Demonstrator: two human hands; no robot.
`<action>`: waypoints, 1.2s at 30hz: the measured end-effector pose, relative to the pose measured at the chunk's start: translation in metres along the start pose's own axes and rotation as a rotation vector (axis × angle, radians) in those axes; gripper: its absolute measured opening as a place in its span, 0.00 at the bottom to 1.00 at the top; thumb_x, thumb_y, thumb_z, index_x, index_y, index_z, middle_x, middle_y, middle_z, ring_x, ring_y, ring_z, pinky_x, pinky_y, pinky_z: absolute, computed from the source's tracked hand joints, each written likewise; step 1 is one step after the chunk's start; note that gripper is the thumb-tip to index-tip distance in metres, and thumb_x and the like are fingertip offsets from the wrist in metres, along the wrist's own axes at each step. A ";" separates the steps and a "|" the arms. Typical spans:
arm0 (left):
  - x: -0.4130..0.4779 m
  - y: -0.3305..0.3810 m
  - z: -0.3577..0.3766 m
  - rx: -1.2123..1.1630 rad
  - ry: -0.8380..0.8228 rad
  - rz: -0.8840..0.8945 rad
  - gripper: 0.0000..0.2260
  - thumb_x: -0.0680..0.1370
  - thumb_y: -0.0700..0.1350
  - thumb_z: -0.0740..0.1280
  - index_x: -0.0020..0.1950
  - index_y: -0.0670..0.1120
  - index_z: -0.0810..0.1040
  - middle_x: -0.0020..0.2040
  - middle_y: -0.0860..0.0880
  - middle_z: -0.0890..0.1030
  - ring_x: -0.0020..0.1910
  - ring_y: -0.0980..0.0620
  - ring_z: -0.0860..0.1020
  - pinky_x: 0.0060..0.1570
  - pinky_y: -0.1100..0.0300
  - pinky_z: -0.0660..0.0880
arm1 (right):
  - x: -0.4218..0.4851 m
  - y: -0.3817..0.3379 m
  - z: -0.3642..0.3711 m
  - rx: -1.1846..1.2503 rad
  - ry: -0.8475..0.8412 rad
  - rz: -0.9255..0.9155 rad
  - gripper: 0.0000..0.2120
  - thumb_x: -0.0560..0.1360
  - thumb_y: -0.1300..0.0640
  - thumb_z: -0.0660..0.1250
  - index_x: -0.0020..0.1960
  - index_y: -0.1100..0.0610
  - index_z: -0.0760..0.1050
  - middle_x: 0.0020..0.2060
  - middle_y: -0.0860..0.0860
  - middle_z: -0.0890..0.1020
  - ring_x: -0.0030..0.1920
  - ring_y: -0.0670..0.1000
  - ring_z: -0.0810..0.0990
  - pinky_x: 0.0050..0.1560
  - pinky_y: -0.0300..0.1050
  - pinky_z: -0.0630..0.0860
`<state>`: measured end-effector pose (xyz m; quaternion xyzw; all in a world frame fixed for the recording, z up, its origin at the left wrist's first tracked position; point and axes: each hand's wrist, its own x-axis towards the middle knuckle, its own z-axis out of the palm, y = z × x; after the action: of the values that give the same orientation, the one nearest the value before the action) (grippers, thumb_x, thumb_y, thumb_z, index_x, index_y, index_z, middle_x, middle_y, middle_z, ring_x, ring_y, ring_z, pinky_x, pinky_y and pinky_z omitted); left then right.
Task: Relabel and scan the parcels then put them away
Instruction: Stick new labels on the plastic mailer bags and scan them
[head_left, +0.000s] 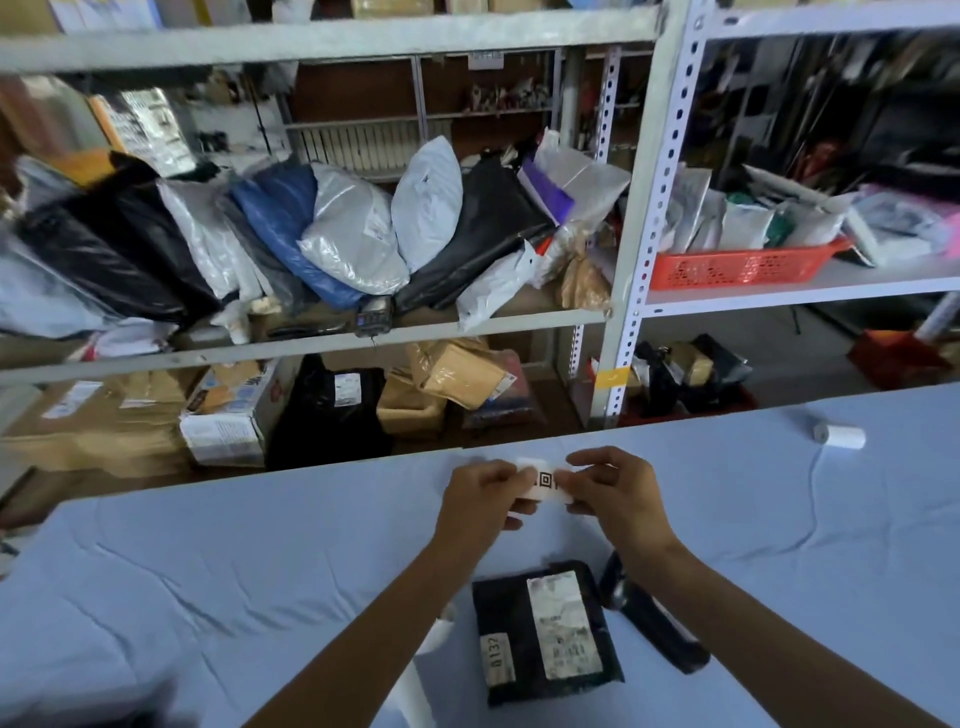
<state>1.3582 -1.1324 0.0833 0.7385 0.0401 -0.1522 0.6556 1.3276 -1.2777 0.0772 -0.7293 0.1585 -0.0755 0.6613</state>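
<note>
While a metal shelving rack (628, 291) stuffed with bagged parcels is standing beyond the far edge, a table (208, 571) under blue cloth is carrying the work. A black parcel (509, 613), bearing a white shipping sticker and a tag reading 0132, is lying flat by the near edge between the forearms. A dark object (660, 634) is lying just beside it, partly under the right forearm. The left hand (480, 499) and right hand (618, 493) are meeting near the far edge. A white roll (839, 435) is resting towards the far right corner. Both hands are pinching a small label (544, 480) with a square code, one at each end.
</note>
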 end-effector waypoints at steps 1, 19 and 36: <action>0.001 -0.001 0.002 0.021 0.008 -0.009 0.09 0.77 0.44 0.68 0.53 0.40 0.78 0.47 0.42 0.82 0.38 0.52 0.81 0.35 0.66 0.77 | 0.000 0.001 -0.002 -0.004 0.023 0.002 0.11 0.71 0.63 0.73 0.51 0.63 0.77 0.35 0.54 0.83 0.36 0.51 0.84 0.36 0.40 0.81; 0.017 -0.219 0.073 0.718 0.086 -0.215 0.13 0.76 0.55 0.67 0.42 0.45 0.78 0.37 0.50 0.80 0.40 0.51 0.79 0.42 0.60 0.75 | -0.009 0.207 0.009 -0.605 -0.022 0.349 0.09 0.73 0.66 0.65 0.47 0.55 0.69 0.40 0.57 0.79 0.40 0.57 0.79 0.41 0.54 0.79; 0.029 -0.220 0.073 1.246 0.043 -0.133 0.42 0.73 0.62 0.67 0.74 0.38 0.55 0.62 0.44 0.76 0.60 0.46 0.76 0.55 0.55 0.74 | -0.010 0.221 0.000 -1.262 -0.157 0.204 0.23 0.76 0.39 0.61 0.61 0.55 0.66 0.53 0.49 0.79 0.52 0.49 0.80 0.46 0.42 0.77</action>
<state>1.3160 -1.1774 -0.1423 0.9808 0.0029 -0.1726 0.0902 1.2898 -1.2906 -0.1399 -0.9627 0.1920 0.1492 0.1186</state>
